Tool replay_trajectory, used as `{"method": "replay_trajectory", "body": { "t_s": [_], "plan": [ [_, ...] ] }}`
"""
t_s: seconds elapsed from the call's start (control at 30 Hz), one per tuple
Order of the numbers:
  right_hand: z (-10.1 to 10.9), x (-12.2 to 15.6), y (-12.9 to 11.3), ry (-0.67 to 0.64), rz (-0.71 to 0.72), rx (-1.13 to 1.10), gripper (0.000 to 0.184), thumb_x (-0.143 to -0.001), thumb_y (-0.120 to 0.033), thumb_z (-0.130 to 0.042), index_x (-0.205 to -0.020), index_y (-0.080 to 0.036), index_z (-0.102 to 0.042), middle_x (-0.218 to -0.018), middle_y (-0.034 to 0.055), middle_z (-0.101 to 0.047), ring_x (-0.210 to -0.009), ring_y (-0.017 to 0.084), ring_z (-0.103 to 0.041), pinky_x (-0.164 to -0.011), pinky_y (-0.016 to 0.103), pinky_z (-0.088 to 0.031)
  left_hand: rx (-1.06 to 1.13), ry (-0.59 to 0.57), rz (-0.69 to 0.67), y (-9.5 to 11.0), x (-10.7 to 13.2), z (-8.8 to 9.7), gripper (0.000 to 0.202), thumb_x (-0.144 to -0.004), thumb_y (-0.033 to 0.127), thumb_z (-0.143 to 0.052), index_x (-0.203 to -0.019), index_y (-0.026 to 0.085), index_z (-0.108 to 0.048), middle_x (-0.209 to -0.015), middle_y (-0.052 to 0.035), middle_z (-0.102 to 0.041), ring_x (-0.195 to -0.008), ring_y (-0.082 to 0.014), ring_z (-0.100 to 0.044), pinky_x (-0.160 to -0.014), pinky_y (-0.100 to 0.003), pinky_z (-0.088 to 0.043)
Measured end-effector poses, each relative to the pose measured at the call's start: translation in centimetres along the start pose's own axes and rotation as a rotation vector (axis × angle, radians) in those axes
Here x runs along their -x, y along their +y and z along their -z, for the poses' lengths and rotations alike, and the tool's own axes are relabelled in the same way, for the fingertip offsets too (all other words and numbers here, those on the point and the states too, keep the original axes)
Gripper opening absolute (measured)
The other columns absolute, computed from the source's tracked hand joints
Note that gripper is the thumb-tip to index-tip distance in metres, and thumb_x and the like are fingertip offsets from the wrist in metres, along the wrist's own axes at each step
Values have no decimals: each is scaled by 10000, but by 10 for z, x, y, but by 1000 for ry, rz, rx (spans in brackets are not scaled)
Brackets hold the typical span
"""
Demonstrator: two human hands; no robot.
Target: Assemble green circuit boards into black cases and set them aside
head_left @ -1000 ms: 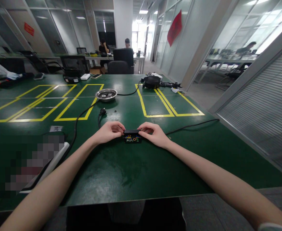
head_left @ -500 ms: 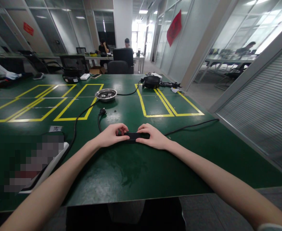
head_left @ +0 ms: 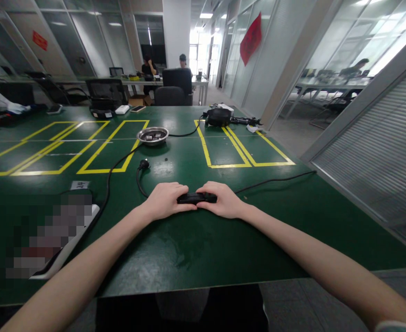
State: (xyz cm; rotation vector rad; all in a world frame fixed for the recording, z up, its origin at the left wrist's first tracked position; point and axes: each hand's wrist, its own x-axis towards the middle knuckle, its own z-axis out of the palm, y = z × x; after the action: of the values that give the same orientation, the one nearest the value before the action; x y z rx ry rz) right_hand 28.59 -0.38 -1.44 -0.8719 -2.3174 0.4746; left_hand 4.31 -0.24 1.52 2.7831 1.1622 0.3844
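A small flat black device (head_left: 196,198) lies on the green table (head_left: 196,249) in front of me. My left hand (head_left: 168,200) is closed over its left end and my right hand (head_left: 222,200) over its right end, the fingers of both curled down and pressing on it. Only the black top shows between my hands; whatever lies beneath it is hidden.
A metal bowl (head_left: 152,136) with small parts stands farther back. A black cable with a plug (head_left: 143,164) runs beside my left hand, another cable (head_left: 275,180) to the right. A white power strip (head_left: 68,242) lies at left. Black gear (head_left: 218,117) sits at the far edge. People sit at a desk beyond.
A second ago the black piece was held above a small circuit board. It has come down over the board, and both hands now press flat on it. The plug shifted slightly left.
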Motion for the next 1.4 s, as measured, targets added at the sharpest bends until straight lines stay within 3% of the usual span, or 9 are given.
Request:
{"method": "replay_trajectory", "body": {
  "t_s": [0.23, 0.47, 0.73, 0.8, 0.93, 1.1, 1.17, 1.3, 1.4],
  "plan": [
    [5, -2, -4, 50, -29, 34, 289, -1024, -380, -550, -1111, -233, -783, -970, 74, -777, -864, 218, -697, -801, 340, -529, 63, 38, 48, -1, -1, -5, 448, -991, 614, -521, -825, 207, -608, -743, -20, -647, -692, -193, -603, -622, -274, -351],
    [-4, -4, -2, 85, 5, 40, 325, -1050, -375, -521, -1137, -207, -785, -939, 99, -769, -870, 242, -671, -818, 381, -519, 38, 67, 121, 1, -4, -4, 432, -1056, 512, -419, -838, 206, -633, -780, -36, -677, -736, -198, -618, -649, -279, -358],
    [-5, -6, -6, 91, -13, -17, 320, -1052, -371, -507, -1224, -235, -740, -923, 75, -733, -878, 233, -621, -812, 367, -503, 41, 107, 156, -2, -5, -5, 472, -1041, 533, -464, -792, 194, -679, -755, -46, -680, -728, -198, -627, -654, -278, -386],
    [-5, -6, -8, 117, -61, -41, 303, -1030, -355, -541, -1262, -240, -699, -923, 63, -721, -851, 224, -619, -807, 358, -491, 50, 119, 100, -2, -4, -6, 438, -1009, 576, -522, -907, 189, -702, -857, -59, -722, -791, -213, -665, -697, -284, -437],
    [-4, -7, -8, 152, -190, -189, 295, -1016, -386, -526, -1258, -228, -587, -770, -10, -653, -704, 182, -586, -712, 310, -465, -40, 190, -197, -3, -2, -6, 546, -947, 567, -642, -1323, 173, -602, -1214, -125, -725, -1046, -269, -691, -870, -344, -515],
    [2, -7, -6, 34, -370, -425, 299, -1034, -498, -413, -1132, -233, -511, -627, -61, -578, -547, 166, -572, -559, 272, -445, -249, 267, -362, -1, -2, -5, 371, -1066, 342, -481, -1383, 165, -562, -1302, -138, -710, -1046, -246, -683, -882, -369, -537],
    [6, -6, -7, 28, -312, -322, 287, -1036, -489, -421, -1108, -231, -525, -701, -28, -629, -600, 178, -617, -602, 296, -488, -271, 279, -363, 0, -2, -5, 366, -1064, 346, -489, -1359, 148, -577, -1280, -144, -721, -1027, -250, -683, -857, -371, -545],
    [14, -4, -10, 101, 70, 21, 285, -959, -416, -629, -1153, -217, -569, -1137, 109, -697, -988, 253, -687, -835, 378, -552, -209, 316, -308, 0, -1, -6, 352, -1052, 367, -521, -1291, 128, -618, -1129, -130, -760, -931, -239, -702, -782, -347, -552],
    [16, -4, -9, 64, 219, 142, 190, -995, -330, -591, -1142, -210, -603, -1102, 118, -715, -1013, 264, -680, -858, 393, -556, -140, 344, -272, -1, 0, -6, 406, -1034, 435, -551, -1286, 125, -625, -1008, -112, -760, -857, -226, -709, -741, -324, -552]
  ]
}}
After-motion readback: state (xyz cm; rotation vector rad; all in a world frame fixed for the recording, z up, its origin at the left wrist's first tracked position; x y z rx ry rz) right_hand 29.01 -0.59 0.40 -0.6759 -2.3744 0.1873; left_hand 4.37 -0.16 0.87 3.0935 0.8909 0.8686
